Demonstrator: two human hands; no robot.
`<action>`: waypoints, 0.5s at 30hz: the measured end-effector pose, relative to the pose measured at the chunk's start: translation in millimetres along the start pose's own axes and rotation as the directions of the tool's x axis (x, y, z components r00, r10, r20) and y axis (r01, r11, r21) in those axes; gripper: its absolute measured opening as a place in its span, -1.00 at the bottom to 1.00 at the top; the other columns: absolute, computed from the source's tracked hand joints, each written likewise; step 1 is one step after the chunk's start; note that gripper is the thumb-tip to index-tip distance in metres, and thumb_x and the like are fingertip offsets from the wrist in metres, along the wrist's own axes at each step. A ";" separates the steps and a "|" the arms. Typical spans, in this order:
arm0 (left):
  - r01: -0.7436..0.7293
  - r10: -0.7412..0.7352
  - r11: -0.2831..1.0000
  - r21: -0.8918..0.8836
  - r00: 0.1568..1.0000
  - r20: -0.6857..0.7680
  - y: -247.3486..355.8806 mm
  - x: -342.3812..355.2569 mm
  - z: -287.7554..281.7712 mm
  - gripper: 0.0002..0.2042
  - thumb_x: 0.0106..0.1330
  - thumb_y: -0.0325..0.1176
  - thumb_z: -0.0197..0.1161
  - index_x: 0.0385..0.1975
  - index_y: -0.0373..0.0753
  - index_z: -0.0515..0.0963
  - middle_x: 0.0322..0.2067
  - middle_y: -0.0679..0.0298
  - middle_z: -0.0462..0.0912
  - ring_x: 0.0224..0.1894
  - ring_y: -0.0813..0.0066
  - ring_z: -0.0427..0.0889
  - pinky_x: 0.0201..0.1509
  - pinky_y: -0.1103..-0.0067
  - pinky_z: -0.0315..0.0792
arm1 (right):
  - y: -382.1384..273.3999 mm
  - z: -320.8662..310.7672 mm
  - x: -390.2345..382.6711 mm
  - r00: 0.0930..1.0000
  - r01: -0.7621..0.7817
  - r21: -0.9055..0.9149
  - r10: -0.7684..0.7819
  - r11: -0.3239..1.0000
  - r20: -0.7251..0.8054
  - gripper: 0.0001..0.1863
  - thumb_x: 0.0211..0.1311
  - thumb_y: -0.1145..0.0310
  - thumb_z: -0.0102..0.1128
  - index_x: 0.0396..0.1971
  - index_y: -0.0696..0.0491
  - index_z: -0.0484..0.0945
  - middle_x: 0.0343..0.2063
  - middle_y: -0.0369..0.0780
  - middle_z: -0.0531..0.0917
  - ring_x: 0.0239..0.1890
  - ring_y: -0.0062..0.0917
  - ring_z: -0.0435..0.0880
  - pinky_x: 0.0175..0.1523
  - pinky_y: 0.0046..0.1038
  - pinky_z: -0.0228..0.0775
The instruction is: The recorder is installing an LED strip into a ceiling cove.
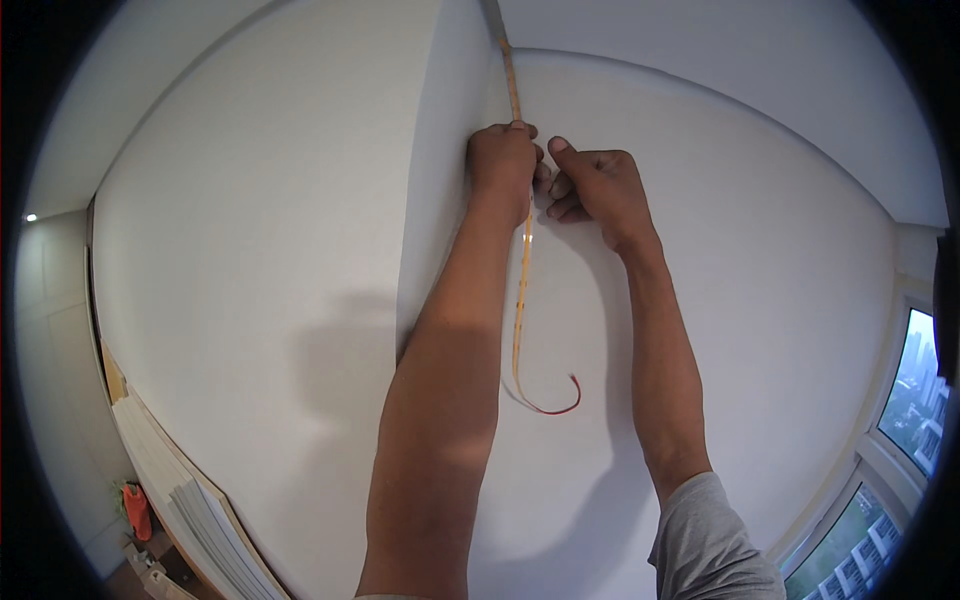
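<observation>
A thin yellowish LED strip [523, 272] hangs down along the inner corner of two white walls. It runs from the ceiling edge through my left hand [502, 165], whose closed fingers pinch it against the corner. Below that hand the strip dangles loose and ends in a curled red wire [562, 411]. Just to the right, my right hand [608, 195] is raised close to the left one, thumb apart and fingers half curled, with nothing visible in it. Part of the strip is hidden behind the left hand.
White walls [250, 220] meet in the corner, under a ceiling [720, 45] with a dark seam. Windows [912, 380] stand at the far right. At lower left, white panels [190, 480] lean by the wall, near a red object [137, 511].
</observation>
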State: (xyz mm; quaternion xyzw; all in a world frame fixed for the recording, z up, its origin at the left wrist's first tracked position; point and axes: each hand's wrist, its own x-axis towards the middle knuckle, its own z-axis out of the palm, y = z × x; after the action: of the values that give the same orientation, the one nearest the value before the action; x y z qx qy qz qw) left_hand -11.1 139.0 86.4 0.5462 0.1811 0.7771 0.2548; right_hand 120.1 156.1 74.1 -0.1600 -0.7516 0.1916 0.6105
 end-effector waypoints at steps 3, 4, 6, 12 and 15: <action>-0.081 0.099 0.991 0.110 0.981 -0.169 -0.4 -2.6 3.6 -0.70 0.41 -0.28 0.15 -0.13 -0.46 0.47 -0.43 0.04 0.60 -0.56 0.30 0.61 -0.51 0.38 0.51 | 5.3 -0.4 0.7 1.000 0.000 -0.003 0.000 1.000 -0.006 -0.46 0.32 -0.06 0.28 -0.59 0.16 0.63 -0.63 -0.21 0.63 -0.62 -0.51 0.68 -0.45 -0.49 0.60; -0.078 0.096 0.991 0.109 0.981 -0.170 0.5 -3.3 3.9 -0.70 0.41 -0.28 0.15 -0.13 -0.46 0.47 -0.43 0.04 0.60 -0.56 0.30 0.61 -0.51 0.38 0.51 | 7.1 -0.7 1.0 1.000 0.004 0.012 -0.004 1.000 -0.010 -0.45 0.32 -0.06 0.29 -0.61 0.17 0.62 -0.62 -0.20 0.63 -0.62 -0.50 0.68 -0.46 -0.49 0.60; -0.246 0.555 0.602 0.760 0.813 -0.177 9.7 -7.4 8.1 -0.61 0.25 -0.28 0.32 -0.10 -0.49 0.45 -0.34 -0.09 0.67 -0.46 0.09 0.72 -0.39 0.33 0.62 | 3.4 -0.6 -0.3 1.000 0.016 0.013 -0.016 1.000 -0.011 -0.44 0.32 -0.04 0.27 -0.61 0.22 0.61 -0.62 -0.15 0.63 -0.61 -0.46 0.70 -0.46 -0.49 0.60; -0.166 0.276 0.393 0.905 0.960 0.056 79.7 -33.2 6.2 -0.81 0.12 -0.49 0.20 -0.41 -0.58 0.51 -0.37 -0.23 0.68 -0.24 -0.06 0.74 -0.11 0.28 0.63 | 1.0 2.8 0.4 1.000 0.021 -0.011 -0.021 1.000 -0.008 -0.41 0.32 -0.02 0.26 -0.61 0.28 0.59 -0.62 -0.12 0.63 -0.61 -0.43 0.71 -0.47 -0.48 0.59; -0.162 0.240 0.247 0.955 0.965 0.102 75.7 -37.3 6.3 -0.84 0.11 -0.51 0.19 -0.46 -0.55 0.53 -0.38 -0.23 0.67 -0.19 -0.10 0.72 -0.11 0.27 0.63 | -0.2 2.9 0.7 1.000 0.008 -0.041 -0.008 0.999 -0.005 -0.42 0.32 -0.01 0.26 -0.60 0.28 0.59 -0.61 -0.12 0.63 -0.62 -0.44 0.71 -0.47 -0.49 0.60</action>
State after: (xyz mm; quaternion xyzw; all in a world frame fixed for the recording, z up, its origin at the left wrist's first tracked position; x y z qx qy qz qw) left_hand -10.0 55.9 102.6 0.5819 0.5479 0.5544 -0.2318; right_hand 117.1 156.0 74.2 -0.1699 -0.7543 0.1733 0.6100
